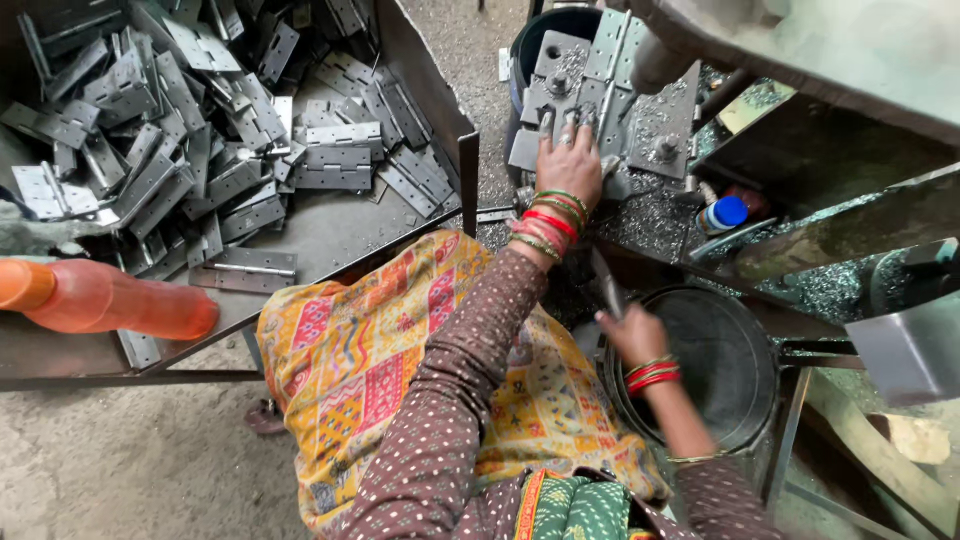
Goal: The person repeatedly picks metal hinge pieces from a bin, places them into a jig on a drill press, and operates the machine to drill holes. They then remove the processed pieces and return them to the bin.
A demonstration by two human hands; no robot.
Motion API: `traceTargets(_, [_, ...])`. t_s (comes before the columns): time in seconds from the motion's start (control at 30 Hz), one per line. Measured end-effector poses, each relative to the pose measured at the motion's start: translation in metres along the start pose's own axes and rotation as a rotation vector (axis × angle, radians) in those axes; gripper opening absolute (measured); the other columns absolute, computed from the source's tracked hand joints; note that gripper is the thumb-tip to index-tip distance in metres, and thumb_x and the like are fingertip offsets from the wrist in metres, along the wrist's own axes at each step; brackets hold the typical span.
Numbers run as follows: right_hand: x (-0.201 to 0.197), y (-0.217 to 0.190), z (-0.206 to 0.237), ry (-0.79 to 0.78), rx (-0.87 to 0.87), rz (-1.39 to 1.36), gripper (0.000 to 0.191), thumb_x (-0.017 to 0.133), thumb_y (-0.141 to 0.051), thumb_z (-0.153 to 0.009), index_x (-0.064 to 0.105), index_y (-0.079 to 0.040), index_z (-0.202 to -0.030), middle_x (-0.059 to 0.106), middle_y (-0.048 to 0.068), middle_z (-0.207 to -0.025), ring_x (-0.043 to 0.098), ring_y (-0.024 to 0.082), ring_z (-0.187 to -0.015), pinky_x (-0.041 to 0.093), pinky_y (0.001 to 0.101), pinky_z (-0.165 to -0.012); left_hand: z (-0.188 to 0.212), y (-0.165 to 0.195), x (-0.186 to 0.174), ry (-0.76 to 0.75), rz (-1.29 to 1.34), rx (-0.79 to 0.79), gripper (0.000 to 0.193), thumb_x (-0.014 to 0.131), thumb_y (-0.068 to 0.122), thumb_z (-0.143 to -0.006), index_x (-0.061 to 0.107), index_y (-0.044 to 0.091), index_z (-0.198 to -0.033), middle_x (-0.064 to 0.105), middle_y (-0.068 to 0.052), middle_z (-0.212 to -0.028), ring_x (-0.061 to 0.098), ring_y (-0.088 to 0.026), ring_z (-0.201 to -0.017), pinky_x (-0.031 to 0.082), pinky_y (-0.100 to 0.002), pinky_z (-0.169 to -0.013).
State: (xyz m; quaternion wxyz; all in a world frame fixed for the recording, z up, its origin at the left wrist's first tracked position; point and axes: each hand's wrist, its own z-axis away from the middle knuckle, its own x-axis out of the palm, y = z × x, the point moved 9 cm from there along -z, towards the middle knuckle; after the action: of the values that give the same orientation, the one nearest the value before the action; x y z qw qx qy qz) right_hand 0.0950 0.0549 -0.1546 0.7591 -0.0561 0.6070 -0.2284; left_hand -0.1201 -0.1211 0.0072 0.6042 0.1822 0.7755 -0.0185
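1. The left hand (568,165) lies flat on the jig (600,95), the grey steel plate under the drill spindle (655,60). Its fingers are spread and pressing down, closed on nothing; they seem to steady a hinge on the jig, though the fingers hide just which piece they touch.
2. The right hand (632,335) is below the jig and nearer the person. It is closed around a dark lever (606,285) that slants up toward the jig, a hold that suits pulling or pushing the handle while the other hand steadies the work.
3. Left of the jig, a big tray (330,235) holds a loose heap of grey hinges (200,130), within easy reach of the left arm.
4. Below the jig and just beside the right hand sits a round dark pan (720,370), placed low where finished pieces or swarf could drop; I cannot tell what is inside.
5. Metal shavings (650,215) litter the surface just below the jig, and a small bottle with a blue cap (722,214) lies to its right.
6. An orange bottle (110,300) lies at the tray's near edge, far left of the jig.
7. A yellow patterned cloth (370,350) covers the lap.
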Motion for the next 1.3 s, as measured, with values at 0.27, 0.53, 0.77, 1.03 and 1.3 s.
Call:
traceTargets(0.27, [-0.003, -0.004, -0.011, -0.091, -0.001, -0.038, 0.057, 0.071, -0.060, -0.083, 0.072, -0.004, -0.094, 0.072, 0.026, -0.083, 0.071, 0.046, -0.082, 0.055, 0.0510, -0.071, 0.019, -0.001, -0.007, -0.037, -0.011, 0.054, 0.034, 0.047, 0.020, -0.101, 0.069, 0.010, -0.123, 0.055, -0.007, -0.146, 0.045, -0.026, -0.144, 0.031, -0.056, -0.121])
traceTargets(0.53, [0.004, 0.000, 0.004, -0.026, 0.057, 0.003, 0.061, 0.066, -0.063, -0.089, 0.070, -0.002, -0.095, 0.073, 0.027, -0.085, 0.073, 0.045, -0.082, 0.058, 0.0512, -0.072, -0.017, 0.004, 0.002, -0.195, 0.042, -0.009, 0.036, 0.042, 0.020, -0.100, 0.067, 0.013, -0.126, 0.047, -0.005, -0.153, 0.039, -0.025, -0.146, 0.027, -0.053, -0.120])
traceTargets(0.77, [0.006, -0.003, -0.011, -0.075, -0.007, -0.044, 0.056, 0.069, -0.058, -0.084, 0.071, -0.005, -0.100, 0.072, 0.027, -0.084, 0.070, 0.046, -0.082, 0.055, 0.0525, -0.071, 0.006, 0.000, -0.015, -0.069, 0.058, 0.039, 0.037, 0.048, 0.017, -0.097, 0.067, 0.010, -0.128, 0.054, -0.005, -0.147, 0.045, -0.023, -0.142, 0.028, -0.055, -0.121])
traceTargets(1.03, [0.007, -0.002, 0.003, -0.033, 0.027, 0.012, 0.059, 0.066, -0.060, -0.088, 0.069, -0.002, -0.094, 0.070, 0.026, -0.080, 0.072, 0.043, -0.078, 0.057, 0.0502, -0.071, -0.038, -0.008, -0.008, -0.222, 0.046, 0.000, 0.033, 0.049, 0.017, -0.097, 0.067, 0.015, -0.124, 0.048, -0.004, -0.150, 0.039, -0.023, -0.145, 0.023, -0.058, -0.120])
traceTargets(1.3, [-0.005, -0.006, -0.005, -0.114, 0.026, -0.091, 0.057, 0.067, -0.058, -0.085, 0.066, -0.001, -0.094, 0.072, 0.025, -0.081, 0.072, 0.043, -0.079, 0.056, 0.0511, -0.072, -0.036, -0.011, 0.000, -0.185, 0.018, 0.048, 0.029, 0.050, 0.015, -0.095, 0.071, 0.015, -0.115, 0.050, -0.004, -0.148, 0.042, -0.021, -0.142, 0.024, -0.057, -0.119])
